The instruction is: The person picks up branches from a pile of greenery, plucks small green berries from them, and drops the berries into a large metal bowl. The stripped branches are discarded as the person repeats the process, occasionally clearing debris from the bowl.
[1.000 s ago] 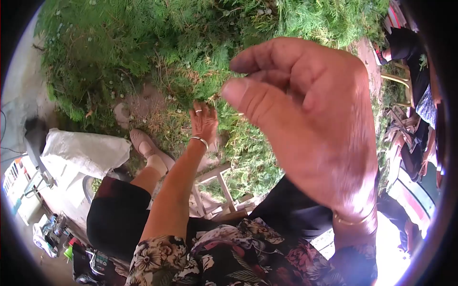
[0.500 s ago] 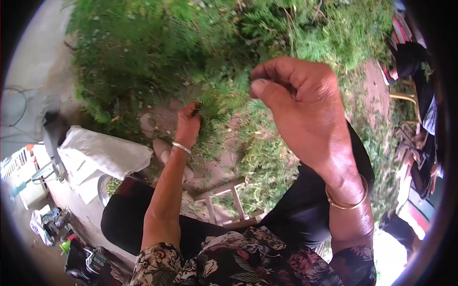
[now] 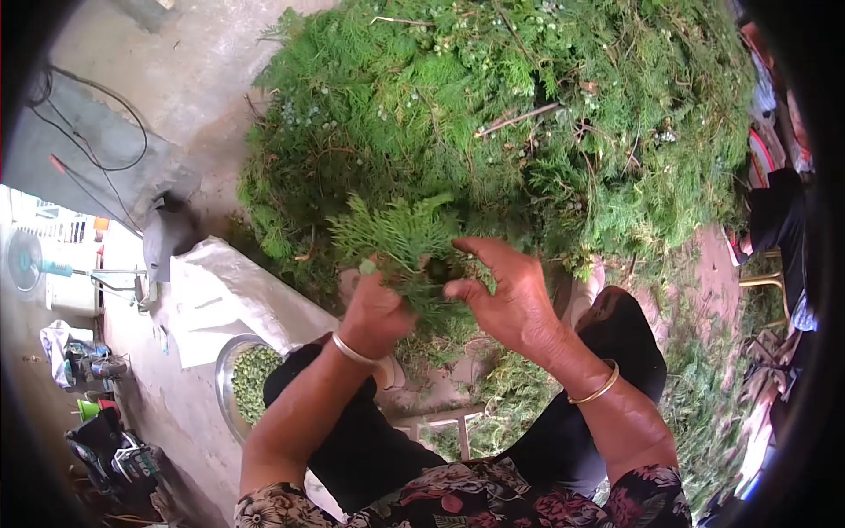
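My left hand (image 3: 376,315), with a silver bangle at the wrist, is closed round a green cypress sprig (image 3: 396,231) whose flat fronds fan out above the fist. Facing it from the right is my right hand (image 3: 506,295), a gold bangle on that wrist. Its thumb and forefinger are spread apart, right at the edge of the fronds. Just beyond both hands rises a big heap of cypress branches (image 3: 493,132), dotted with pale blue-green cones.
A metal bowl (image 3: 225,396) of small green cones stands left of my knee, beside a white sack (image 3: 242,286). A wooden stool frame (image 3: 462,431) shows between my legs. Other people sit at the right edge, one in dark trousers (image 3: 775,216). A fan (image 3: 26,261) stands far left.
My view has shifted, bringing the bowl and more of the heap into sight. The left hand has come up with the sprig, and the right hand has lowered beside it, its fingers opening.
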Available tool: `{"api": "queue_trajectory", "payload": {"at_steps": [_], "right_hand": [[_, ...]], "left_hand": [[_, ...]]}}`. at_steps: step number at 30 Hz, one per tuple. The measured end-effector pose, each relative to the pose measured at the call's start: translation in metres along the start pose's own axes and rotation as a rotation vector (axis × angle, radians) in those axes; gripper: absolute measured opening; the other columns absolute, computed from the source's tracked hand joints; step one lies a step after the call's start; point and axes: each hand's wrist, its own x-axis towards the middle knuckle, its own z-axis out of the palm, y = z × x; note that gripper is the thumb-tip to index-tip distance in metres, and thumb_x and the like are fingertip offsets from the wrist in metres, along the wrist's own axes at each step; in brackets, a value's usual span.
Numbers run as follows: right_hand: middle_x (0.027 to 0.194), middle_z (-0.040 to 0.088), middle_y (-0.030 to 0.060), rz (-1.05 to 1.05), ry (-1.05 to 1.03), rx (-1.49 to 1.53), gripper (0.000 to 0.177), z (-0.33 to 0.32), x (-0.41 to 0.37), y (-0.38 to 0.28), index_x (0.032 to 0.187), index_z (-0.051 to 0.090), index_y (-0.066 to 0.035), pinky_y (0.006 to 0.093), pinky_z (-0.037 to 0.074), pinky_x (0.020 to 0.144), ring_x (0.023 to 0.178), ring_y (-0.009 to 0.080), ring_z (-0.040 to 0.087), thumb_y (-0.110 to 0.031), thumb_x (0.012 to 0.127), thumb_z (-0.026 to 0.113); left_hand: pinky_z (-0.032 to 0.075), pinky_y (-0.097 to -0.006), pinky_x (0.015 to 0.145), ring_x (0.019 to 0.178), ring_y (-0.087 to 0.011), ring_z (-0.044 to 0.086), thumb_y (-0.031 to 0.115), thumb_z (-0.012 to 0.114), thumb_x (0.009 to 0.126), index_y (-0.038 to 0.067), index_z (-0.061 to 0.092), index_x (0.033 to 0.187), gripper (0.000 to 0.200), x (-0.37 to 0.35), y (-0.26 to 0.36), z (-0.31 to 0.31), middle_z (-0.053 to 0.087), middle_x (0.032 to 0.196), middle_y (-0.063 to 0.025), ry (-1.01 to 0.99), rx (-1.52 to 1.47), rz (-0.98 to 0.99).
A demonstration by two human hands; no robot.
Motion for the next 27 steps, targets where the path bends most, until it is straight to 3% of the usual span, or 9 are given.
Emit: {"api": "queue_trajectory", "payload": {"at_steps": [2, 4, 7, 9, 13, 15, 18, 25, 27], "right_hand": [[0.094, 0.062, 0.0161, 0.153, 0.02, 0.134, 0.039, 0.011, -0.003, -0.004, 0.105, 0.057, 0.005, 0.0349, 0.05, 0.078, 0.087, 0.0268, 0.061, -0.012, 0.074, 0.075], [0.087, 0.061, 0.0098, 0.311, 0.036, 0.275, 0.039, 0.017, -0.002, -0.003, 0.106, 0.058, 0.004, 0.0293, 0.049, 0.078, 0.082, 0.0168, 0.059, -0.013, 0.076, 0.076], [0.075, 0.057, 0.0034, 0.222, 0.176, 0.388, 0.029, 0.013, 0.0, 0.0, 0.101, 0.059, 0.006, 0.0242, 0.047, 0.069, 0.074, 0.0084, 0.052, -0.01, 0.08, 0.071], [0.064, 0.054, 0.0, 0.427, -0.161, 0.246, 0.018, -0.006, 0.005, 0.002, 0.093, 0.061, 0.007, 0.0225, 0.043, 0.061, 0.066, 0.0053, 0.049, -0.006, 0.082, 0.067], [0.058, 0.047, -0.0035, 0.306, -0.1, 0.269, 0.014, -0.011, 0.011, 0.0, 0.083, 0.062, 0.008, 0.0238, 0.038, 0.053, 0.06, 0.0037, 0.042, -0.006, 0.084, 0.064], [0.061, 0.049, -0.0047, 0.315, -0.123, 0.31, 0.014, -0.013, 0.01, 0.002, 0.082, 0.064, 0.006, 0.0228, 0.036, 0.053, 0.06, 0.003, 0.039, -0.008, 0.084, 0.064], [0.059, 0.051, -0.0036, 0.539, -0.08, 0.598, 0.014, -0.013, 0.013, 0.003, 0.078, 0.065, 0.004, 0.0256, 0.036, 0.052, 0.058, 0.0039, 0.04, -0.009, 0.084, 0.065], [0.07, 0.059, -0.0045, 0.49, -0.07, 0.634, 0.01, -0.007, 0.015, -0.001, 0.081, 0.068, 0.002, 0.0211, 0.04, 0.064, 0.067, 0.0037, 0.047, -0.008, 0.082, 0.068], [0.073, 0.063, -0.0016, 0.662, 0.021, 0.774, 0.01, -0.004, 0.018, 0.0, 0.079, 0.067, 0.003, 0.0226, 0.042, 0.064, 0.067, 0.0052, 0.05, -0.007, 0.079, 0.069]], "left_hand": [[0.047, -0.0355, 0.091, 0.104, -0.0244, 0.059, 0.005, 0.062, 0.085, 0.002, 0.055, 0.118, 0.034, 0.004, -0.008, 0.015, 0.061, 0.112, -0.011, 0.012, -0.367, -0.095], [0.048, -0.0369, 0.093, 0.105, -0.0243, 0.058, 0.008, 0.057, 0.089, 0.001, 0.054, 0.118, 0.03, 0.011, -0.009, 0.021, 0.06, 0.112, -0.012, 0.094, -1.382, -0.371], [0.048, -0.0391, 0.094, 0.109, -0.0262, 0.057, 0.009, 0.055, 0.09, 0.0, 0.053, 0.118, 0.029, 0.02, -0.008, 0.021, 0.058, 0.117, -0.0137, 0.119, -1.109, -0.293], [0.046, -0.0385, 0.095, 0.114, -0.027, 0.054, 0.0, 0.055, 0.087, 0.001, 0.052, 0.12, 0.033, 0.018, -0.014, 0.016, 0.056, 0.122, -0.0134, 0.079, -0.452, 0.064], [0.043, -0.0374, 0.098, 0.118, -0.0258, 0.052, -0.008, 0.054, 0.084, 0.002, 0.052, 0.121, 0.039, 0.011, -0.013, 0.002, 0.052, 0.127, -0.0126, 0.02, -0.288, -0.09], [0.042, -0.0337, 0.096, 0.112, -0.0224, 0.054, -0.006, 0.047, 0.087, 0.001, 0.054, 0.119, 0.034, 0.01, -0.006, 0.01, 0.06, 0.118, -0.0112, 0.11, -0.185, 0.154], [0.043, -0.0326, 0.095, 0.11, -0.022, 0.056, -0.006, 0.047, 0.086, 0.003, 0.055, 0.12, 0.036, 0.012, 0.007, 0.013, 0.06, 0.117, -0.0098, 0.182, -0.75, -0.362], [0.042, -0.0349, 0.098, 0.116, -0.0203, 0.052, -0.007, 0.059, 0.08, 0.004, 0.051, 0.124, 0.046, 0.0, -0.022, 0.013, 0.053, 0.127, -0.0088, 0.087, -0.851, -0.298], [0.044, -0.0356, 0.094, 0.113, -0.0215, 0.054, -0.008, 0.058, 0.079, 0.004, 0.054, 0.122, 0.045, -0.009, -0.013, 0.006, 0.057, 0.122, -0.0097, 0.007, 0.103, -0.002]]}}
